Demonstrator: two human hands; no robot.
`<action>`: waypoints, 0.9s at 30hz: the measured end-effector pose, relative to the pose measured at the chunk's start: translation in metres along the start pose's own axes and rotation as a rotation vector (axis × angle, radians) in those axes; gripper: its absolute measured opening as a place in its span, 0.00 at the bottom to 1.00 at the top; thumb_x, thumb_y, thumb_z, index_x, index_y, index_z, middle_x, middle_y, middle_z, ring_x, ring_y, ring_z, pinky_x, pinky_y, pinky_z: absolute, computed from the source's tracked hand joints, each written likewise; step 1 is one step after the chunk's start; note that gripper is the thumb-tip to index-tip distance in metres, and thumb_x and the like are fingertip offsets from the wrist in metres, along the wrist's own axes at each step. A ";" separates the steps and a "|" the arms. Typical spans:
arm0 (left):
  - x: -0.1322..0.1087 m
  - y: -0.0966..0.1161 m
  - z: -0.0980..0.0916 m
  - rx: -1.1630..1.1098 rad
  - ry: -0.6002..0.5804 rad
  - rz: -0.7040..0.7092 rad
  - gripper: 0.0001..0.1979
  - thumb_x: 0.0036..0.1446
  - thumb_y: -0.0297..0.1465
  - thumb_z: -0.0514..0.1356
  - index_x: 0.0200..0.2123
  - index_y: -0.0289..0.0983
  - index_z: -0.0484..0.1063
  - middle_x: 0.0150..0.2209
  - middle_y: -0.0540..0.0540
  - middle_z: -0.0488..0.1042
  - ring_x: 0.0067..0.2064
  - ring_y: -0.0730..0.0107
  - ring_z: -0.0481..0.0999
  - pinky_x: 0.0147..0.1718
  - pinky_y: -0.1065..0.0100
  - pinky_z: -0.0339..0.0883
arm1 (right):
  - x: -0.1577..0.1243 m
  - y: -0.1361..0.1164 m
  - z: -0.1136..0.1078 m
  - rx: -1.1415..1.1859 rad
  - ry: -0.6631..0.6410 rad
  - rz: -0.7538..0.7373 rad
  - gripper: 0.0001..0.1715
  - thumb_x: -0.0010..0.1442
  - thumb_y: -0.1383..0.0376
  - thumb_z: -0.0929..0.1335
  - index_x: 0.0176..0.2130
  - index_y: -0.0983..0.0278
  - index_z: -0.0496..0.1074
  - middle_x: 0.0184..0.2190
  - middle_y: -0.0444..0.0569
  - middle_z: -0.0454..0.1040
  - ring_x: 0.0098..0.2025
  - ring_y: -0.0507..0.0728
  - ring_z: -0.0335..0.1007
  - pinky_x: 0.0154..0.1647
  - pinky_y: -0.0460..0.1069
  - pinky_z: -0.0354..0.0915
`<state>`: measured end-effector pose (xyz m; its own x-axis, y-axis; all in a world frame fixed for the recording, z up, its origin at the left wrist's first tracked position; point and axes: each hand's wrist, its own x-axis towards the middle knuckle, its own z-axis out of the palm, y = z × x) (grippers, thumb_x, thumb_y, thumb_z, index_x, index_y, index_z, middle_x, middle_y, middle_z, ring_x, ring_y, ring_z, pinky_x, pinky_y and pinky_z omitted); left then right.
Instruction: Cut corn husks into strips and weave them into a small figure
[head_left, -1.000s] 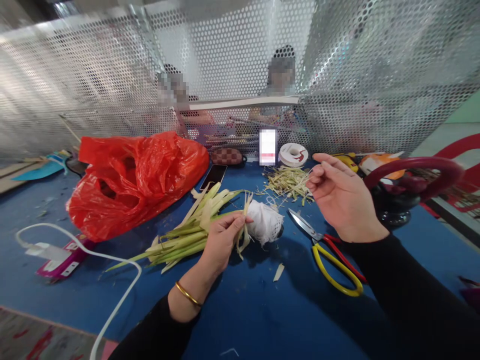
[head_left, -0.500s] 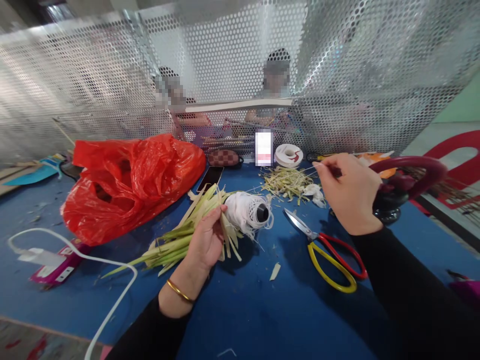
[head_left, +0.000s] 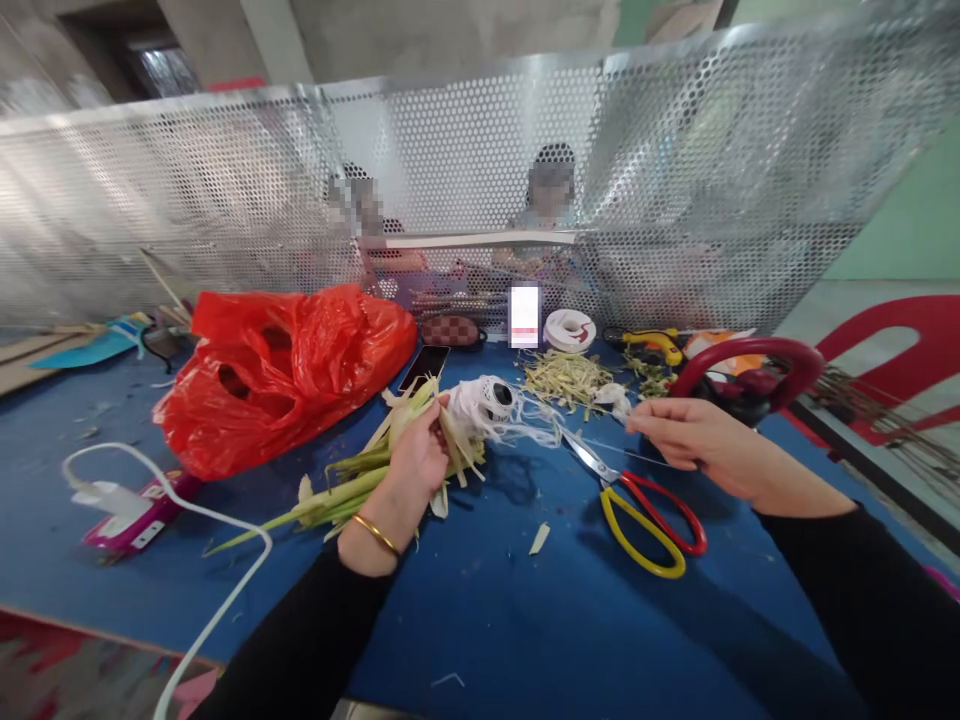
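Note:
My left hand (head_left: 420,455) is closed with thumb and fingers pressed on pale leaf strips (head_left: 459,445). Under and behind it lies a bundle of long green-yellow leaves (head_left: 356,480). A spool of white thread (head_left: 469,408) lies on its side just past my left fingertips, with loose loops at its dark-cored end. My right hand (head_left: 697,440) pinches the white thread (head_left: 600,442), which runs across from the spool. Scissors (head_left: 600,465) with one red and one yellow handle lie open on the table between my hands, below the thread.
A red plastic bag (head_left: 292,370) fills the left of the blue table (head_left: 480,620). Leaf scraps (head_left: 566,380), a ribbon roll (head_left: 570,330), a lit phone (head_left: 523,315), a dark phone (head_left: 425,368) and a checked pouch (head_left: 451,331) lie farther back. People sit behind the perforated screen (head_left: 465,150).
My right hand has moved lower and its fingers have straightened, keeping the thread. More loose loops hang off the spool, which has shifted slightly. My left hand keeps its hold. The view has tilted up.

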<state>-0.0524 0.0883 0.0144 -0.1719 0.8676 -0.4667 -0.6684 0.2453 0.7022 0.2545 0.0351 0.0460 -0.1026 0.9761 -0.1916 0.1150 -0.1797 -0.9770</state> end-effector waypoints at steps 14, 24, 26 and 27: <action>0.044 -0.034 0.044 0.086 -0.118 0.113 0.05 0.58 0.24 0.59 0.30 0.35 0.73 0.24 0.49 0.75 0.26 0.71 0.75 0.31 0.71 0.70 | -0.014 -0.008 0.024 0.597 0.058 -0.350 0.16 0.60 0.61 0.65 0.47 0.59 0.76 0.29 0.41 0.59 0.26 0.51 0.53 0.30 0.46 0.64; -0.043 -0.025 0.035 0.231 -0.253 0.132 0.06 0.58 0.25 0.60 0.28 0.34 0.75 0.37 0.43 0.80 0.34 0.69 0.78 0.28 0.76 0.67 | -0.027 0.010 0.071 -0.028 -0.020 -0.402 0.23 0.61 0.65 0.67 0.56 0.59 0.71 0.27 0.41 0.66 0.28 0.51 0.62 0.30 0.47 0.61; -0.063 -0.028 0.026 0.294 -0.358 -0.050 0.07 0.56 0.24 0.60 0.26 0.31 0.75 0.38 0.35 0.80 0.33 0.62 0.80 0.23 0.72 0.68 | -0.037 0.019 0.080 -0.274 -0.125 -0.432 0.25 0.62 0.66 0.67 0.58 0.59 0.69 0.30 0.43 0.71 0.31 0.53 0.66 0.33 0.48 0.64; -0.069 -0.030 0.021 0.299 -0.444 -0.204 0.09 0.57 0.24 0.59 0.26 0.31 0.75 0.40 0.35 0.80 0.34 0.62 0.80 0.25 0.71 0.70 | -0.042 0.023 0.084 -0.383 -0.184 -0.468 0.25 0.63 0.67 0.66 0.59 0.59 0.68 0.33 0.45 0.74 0.33 0.54 0.69 0.36 0.49 0.66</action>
<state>-0.0050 0.0299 0.0371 0.3025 0.8725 -0.3837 -0.4110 0.4826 0.7734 0.1785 -0.0205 0.0234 -0.3921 0.8975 0.2016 0.3587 0.3510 -0.8650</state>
